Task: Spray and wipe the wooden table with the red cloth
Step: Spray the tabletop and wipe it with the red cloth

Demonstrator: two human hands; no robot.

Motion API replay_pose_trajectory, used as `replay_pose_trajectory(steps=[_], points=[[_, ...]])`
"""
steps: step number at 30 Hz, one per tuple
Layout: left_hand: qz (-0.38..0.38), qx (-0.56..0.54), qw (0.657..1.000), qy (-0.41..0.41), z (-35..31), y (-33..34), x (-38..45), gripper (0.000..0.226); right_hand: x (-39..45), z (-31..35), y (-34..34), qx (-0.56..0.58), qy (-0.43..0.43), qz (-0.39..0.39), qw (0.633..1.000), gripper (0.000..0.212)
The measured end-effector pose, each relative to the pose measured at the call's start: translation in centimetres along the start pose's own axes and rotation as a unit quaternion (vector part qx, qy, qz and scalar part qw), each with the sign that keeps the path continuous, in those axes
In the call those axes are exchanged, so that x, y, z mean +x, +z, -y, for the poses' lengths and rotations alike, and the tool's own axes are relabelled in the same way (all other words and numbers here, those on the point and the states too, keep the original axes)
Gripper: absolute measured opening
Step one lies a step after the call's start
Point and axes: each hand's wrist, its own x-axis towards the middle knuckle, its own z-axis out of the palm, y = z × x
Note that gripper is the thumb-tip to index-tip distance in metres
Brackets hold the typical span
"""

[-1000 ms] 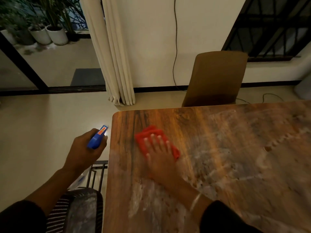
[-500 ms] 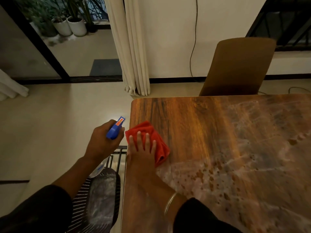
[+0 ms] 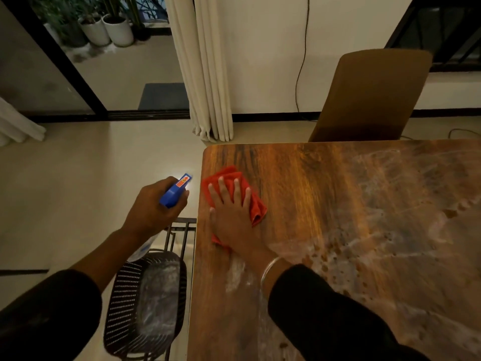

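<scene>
The wooden table (image 3: 299,183) fills the right half of the head view, its far left corner dry and dark, the rest streaked with white foamy spray. A folded red cloth (image 3: 253,199) lies at the table's left edge near that corner. My right hand (image 3: 229,217) presses flat on the cloth, fingers spread. My left hand (image 3: 153,207) hangs over the floor just left of the table and grips a spray bottle with a blue head (image 3: 174,191); its clear body shows below the wrist.
A brown chair (image 3: 369,95) stands at the table's far side. A black perforated chair seat (image 3: 145,303) sits below my left arm by the table edge. White curtains (image 3: 205,74) hang behind, potted plants (image 3: 109,27) beyond a glass door.
My right hand slid the red cloth left, from a little inside the table to its left edge. The left hand with the spray bottle stayed beside the table.
</scene>
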Motion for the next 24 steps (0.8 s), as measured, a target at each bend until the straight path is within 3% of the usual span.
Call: replay_pose_trajectory(steps=[3, 6, 11, 13, 17, 21, 24], points=[[0.007, 0.016, 1.000, 0.014, -2.0, -0.1, 1.4, 0.008, -6.1, -0.1, 0.7, 0.006, -0.062, 0.017, 0.998, 0.069], [0.017, -0.009, 0.999, 0.040, -4.4, 0.4, 2.8, 0.015, -8.1, -5.9, -0.4, -0.020, -0.050, -0.008, 0.998, 0.061], [0.019, -0.071, 0.993, 0.097, -9.3, 2.3, 5.0, 0.036, -10.2, -23.0, -5.2, -0.039, 0.203, -0.040, 0.978, 0.067], [0.012, -0.090, 0.990, 0.112, -11.1, 3.4, 5.4, 0.038, -11.6, -26.3, -6.4, -0.012, 0.258, -0.039, 0.965, 0.071], [-0.020, -0.122, 0.984, 0.131, -13.5, 6.0, 5.8, 0.030, -11.0, -19.6, -4.1, -0.013, 0.238, -0.068, 0.969, 0.066], [-0.013, -0.118, 0.982, 0.147, -15.6, 8.2, 5.9, 0.018, -11.5, -7.8, 0.0, 0.004, 0.079, -0.069, 0.995, 0.059], [-0.012, -0.120, 0.980, 0.155, -16.9, 8.9, 6.5, 0.009, -13.0, -7.1, 0.5, 0.018, 0.026, -0.048, 0.998, 0.061]])
